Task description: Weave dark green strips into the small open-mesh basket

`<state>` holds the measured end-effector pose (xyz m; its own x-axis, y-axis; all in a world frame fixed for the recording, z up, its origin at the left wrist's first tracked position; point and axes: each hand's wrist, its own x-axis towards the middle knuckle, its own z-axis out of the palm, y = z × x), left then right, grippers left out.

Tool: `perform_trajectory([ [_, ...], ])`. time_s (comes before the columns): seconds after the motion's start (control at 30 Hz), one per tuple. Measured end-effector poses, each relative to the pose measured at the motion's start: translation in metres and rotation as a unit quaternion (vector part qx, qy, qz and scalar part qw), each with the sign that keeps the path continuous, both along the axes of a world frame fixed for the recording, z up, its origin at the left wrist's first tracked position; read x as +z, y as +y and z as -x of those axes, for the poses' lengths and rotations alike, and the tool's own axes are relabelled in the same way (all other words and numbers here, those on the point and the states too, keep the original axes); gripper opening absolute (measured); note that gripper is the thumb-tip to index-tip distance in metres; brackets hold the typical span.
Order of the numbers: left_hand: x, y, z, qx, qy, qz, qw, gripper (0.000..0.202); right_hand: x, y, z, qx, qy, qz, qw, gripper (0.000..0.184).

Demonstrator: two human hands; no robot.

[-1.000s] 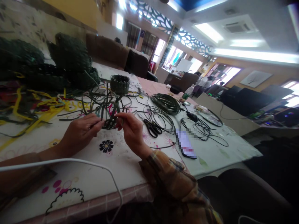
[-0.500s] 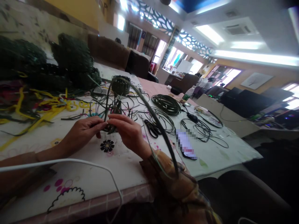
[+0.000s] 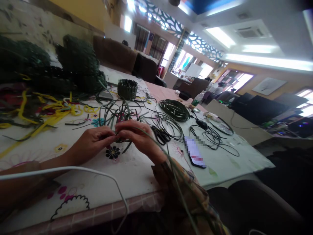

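My left hand (image 3: 96, 140) is closed, thumb and fingertips pinching dark green strips at the near edge of a loose spray of strips (image 3: 111, 114). Touching it fingertip to fingertip, my right hand (image 3: 138, 135) is closed on a long green strip (image 3: 180, 193). That strip trails back over my right wrist and sleeve toward the lower right. The strips' crossing point is mostly hidden behind my fingers. Beyond the spray stands a small woven dark green basket (image 3: 127, 90). Black-handled scissors (image 3: 160, 135) lie just right of my right hand.
A coil of green strip (image 3: 174, 110) and a phone (image 3: 195, 153) lie to the right. Yellow strips (image 3: 49, 120) are heaped at left, before dark green woven pieces (image 3: 77, 57). A white cable (image 3: 73, 168) crosses in front of my left forearm.
The long strip that arched high above my hands is now pulled down low across my right wrist. My right hand has turned over, and both hands have shifted slightly right and down.
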<state>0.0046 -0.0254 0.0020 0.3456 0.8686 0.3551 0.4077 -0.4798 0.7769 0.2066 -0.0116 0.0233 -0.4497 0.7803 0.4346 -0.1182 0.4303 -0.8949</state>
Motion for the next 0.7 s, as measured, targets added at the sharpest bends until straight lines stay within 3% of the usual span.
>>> perform_trajectory([
  [0.2, 0.002, 0.004, 0.001, 0.026, -0.020, 0.015, 0.999, 0.033, -0.006, -0.002, 0.007, -0.156, 0.059, -0.049, 0.985, 0.024],
  [0.37, 0.004, 0.006, 0.003, 0.063, -0.066, 0.064, 0.994, 0.038, -0.011, 0.005, 0.005, -0.320, 0.014, -0.193, 0.927, 0.012],
  [0.5, -0.002, 0.008, 0.003, 0.093, -0.164, 0.123, 0.974, 0.035, -0.011, 0.001, 0.005, -0.329, -0.040, -0.244, 0.911, 0.020],
  [0.57, -0.005, 0.009, 0.003, 0.103, -0.216, 0.129, 0.962, 0.043, -0.011, -0.002, 0.007, -0.327, -0.054, -0.260, 0.907, 0.022],
  [0.7, -0.008, 0.011, 0.003, 0.127, -0.291, 0.132, 0.939, 0.045, -0.016, -0.005, 0.012, -0.320, -0.078, -0.246, 0.911, 0.024],
])
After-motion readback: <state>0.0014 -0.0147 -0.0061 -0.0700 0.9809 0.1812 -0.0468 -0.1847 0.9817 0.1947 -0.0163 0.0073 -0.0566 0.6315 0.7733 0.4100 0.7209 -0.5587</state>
